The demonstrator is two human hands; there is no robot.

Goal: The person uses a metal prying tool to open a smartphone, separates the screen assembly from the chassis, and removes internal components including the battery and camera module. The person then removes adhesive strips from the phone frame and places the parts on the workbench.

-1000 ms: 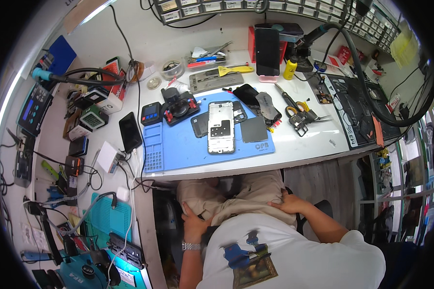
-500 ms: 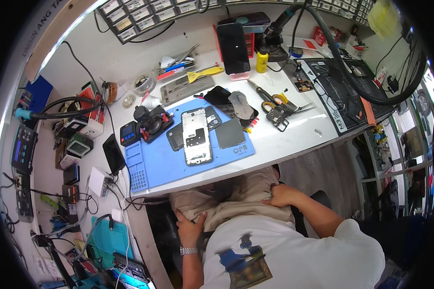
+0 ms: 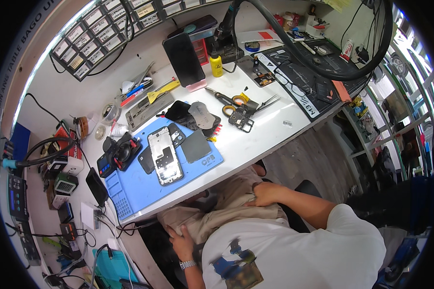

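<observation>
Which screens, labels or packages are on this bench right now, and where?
Dark phone: propped upright at the back of the bench, tall black rectangle, screen blank.
Labelled drawer cabinet: back wall, rows of small white labels on dark drawers.
Yellow bottle: right of the phone, small, with a label.
Black phone: left of the blue mat, screen dark.

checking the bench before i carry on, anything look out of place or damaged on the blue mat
The phone on the blue mat lies opened, its insides bare, with dark panels loose beside it. That looks like disassembly rather than breakage. Orange-handled scissors lie on the white bench. Both hands, left and right, rest on the lap.
</observation>
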